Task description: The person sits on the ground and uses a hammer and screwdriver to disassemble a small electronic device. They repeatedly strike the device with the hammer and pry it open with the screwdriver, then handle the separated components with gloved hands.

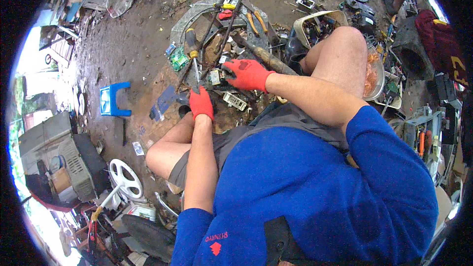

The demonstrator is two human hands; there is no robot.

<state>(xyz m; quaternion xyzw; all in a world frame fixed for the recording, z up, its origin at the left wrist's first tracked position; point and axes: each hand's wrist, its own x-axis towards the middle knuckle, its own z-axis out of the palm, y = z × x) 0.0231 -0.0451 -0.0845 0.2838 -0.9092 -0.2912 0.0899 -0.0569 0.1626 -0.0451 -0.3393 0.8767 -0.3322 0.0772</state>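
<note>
Dirt floor (138, 44): spreads brown and littered beneath the whole scene.
Grey ring-shaped block (182, 30): sits ahead of both hands, strewn with tools and scrap.
Cream bin (340, 16): stands right of the block, filled with mixed scrap.
Blue stool (118, 101): stands well apart, to the left.
Right hand (246, 75): gloved red, fingers curved; impossible to tell whether pinching anything.
Screwdriver (192, 47): points its yellow-and-black handle away, its shaft toward the left fingertips.
Left hand (201, 103): gloved red, fingers close together at the shaft's near end; impossible to tell whether gripping it.
Orange-handled pliers (257, 22): lie toward the block's right side.
Green circuit board (179, 60): rests near the block's left edge.
Pale boxy part (215, 76): lies between both hands, just beside the right fingertips.
</note>
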